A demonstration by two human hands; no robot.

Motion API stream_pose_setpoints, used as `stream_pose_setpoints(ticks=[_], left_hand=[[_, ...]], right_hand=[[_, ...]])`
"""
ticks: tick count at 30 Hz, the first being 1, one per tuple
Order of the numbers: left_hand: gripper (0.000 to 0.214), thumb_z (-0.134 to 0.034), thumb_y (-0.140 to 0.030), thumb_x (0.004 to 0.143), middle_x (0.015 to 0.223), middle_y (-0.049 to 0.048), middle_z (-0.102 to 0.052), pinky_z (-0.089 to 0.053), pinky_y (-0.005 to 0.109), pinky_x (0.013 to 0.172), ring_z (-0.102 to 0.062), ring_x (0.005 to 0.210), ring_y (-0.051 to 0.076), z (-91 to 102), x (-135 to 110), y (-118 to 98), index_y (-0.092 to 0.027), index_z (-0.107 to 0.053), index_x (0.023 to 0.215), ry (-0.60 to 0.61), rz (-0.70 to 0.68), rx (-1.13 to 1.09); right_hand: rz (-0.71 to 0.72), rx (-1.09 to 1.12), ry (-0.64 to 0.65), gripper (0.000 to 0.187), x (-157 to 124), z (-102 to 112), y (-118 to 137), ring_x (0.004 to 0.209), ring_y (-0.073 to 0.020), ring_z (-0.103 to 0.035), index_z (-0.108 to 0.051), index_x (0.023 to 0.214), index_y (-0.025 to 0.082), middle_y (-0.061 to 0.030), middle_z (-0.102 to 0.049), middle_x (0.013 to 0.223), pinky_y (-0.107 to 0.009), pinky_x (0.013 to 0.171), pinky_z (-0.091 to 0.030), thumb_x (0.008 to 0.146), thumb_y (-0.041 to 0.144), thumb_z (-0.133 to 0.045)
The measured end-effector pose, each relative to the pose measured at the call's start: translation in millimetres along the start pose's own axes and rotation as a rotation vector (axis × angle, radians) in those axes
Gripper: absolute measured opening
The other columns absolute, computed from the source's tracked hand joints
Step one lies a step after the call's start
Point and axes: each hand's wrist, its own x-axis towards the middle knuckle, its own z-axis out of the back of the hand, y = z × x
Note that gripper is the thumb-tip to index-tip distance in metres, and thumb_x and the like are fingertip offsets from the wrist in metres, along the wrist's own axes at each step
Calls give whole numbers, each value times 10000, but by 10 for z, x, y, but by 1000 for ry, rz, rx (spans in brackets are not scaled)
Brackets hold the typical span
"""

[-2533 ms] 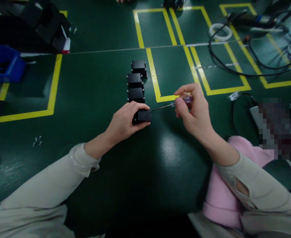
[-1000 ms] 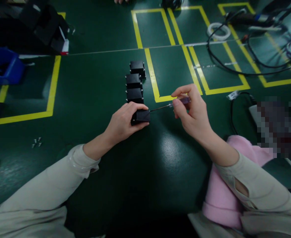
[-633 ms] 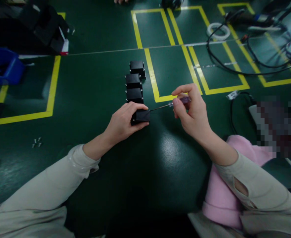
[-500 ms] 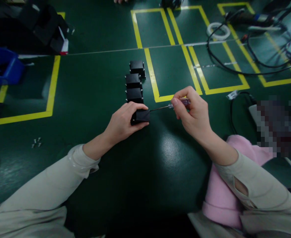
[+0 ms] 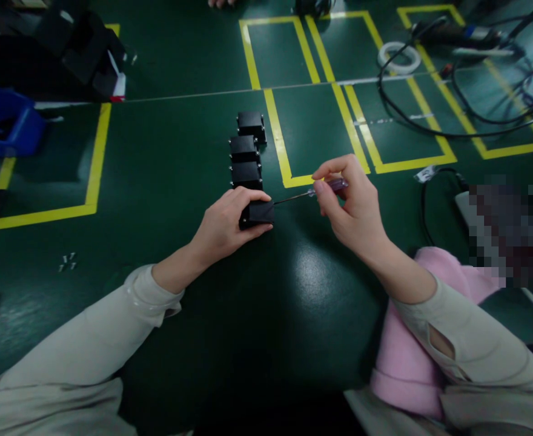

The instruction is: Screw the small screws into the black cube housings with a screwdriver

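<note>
My left hand grips a small black box by its near and far sides on the green table. In my right hand is a screwdriver with a clear purplish handle, held between thumb and fingers. Its thin shaft points left and its tip meets the right end of the box; the exact contact point is too small to make out. Beyond the held box stand three similar black boxes in a row: a near one, a middle one and a far one, with small screws at their ends.
Several loose screws lie at left. A blue bin and black parts stand at upper left. At right are a tape roll, a cabled tool and pink cloth. Another person's hand shows at the top.
My right hand has shifted very slightly, its fingers turning a little on the screwdriver handle. My left hand and the boxes stay in place.
</note>
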Motion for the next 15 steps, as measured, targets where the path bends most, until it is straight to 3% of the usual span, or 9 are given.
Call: stream_pose_setpoints(ticks=[7,12,15], left_hand=[[374,-698,-330,917,1199,79,-669,-498,362,930,-632,1086,238,-1,6,8,-179,-579,1239,-6,-11,-1],[374,-695,-341,916,1200,75,-669,-495,365,941,-631,1087,235,-11,2,12,-184,-581,1236,-9,-7,3],[373,-696,-336,916,1199,75,-670,-497,361,933,-633,1081,232,-13,1,10,-185,-582,1238,-13,-10,2]], right_hand=[[-13,-26,18,239,-3,0,-4,603,-83,-552,-547,856,225,39,-563,742,-267,564,-439,1014,403,-535],[4,6,-3,200,-2,-9,-22,631,-81,-576,-563,981,221,23,-605,848,-274,577,-458,1013,417,-535],[-10,-11,16,202,-4,-4,-19,568,-71,-537,-554,911,226,46,-573,750,-267,542,-419,1012,401,-546]])
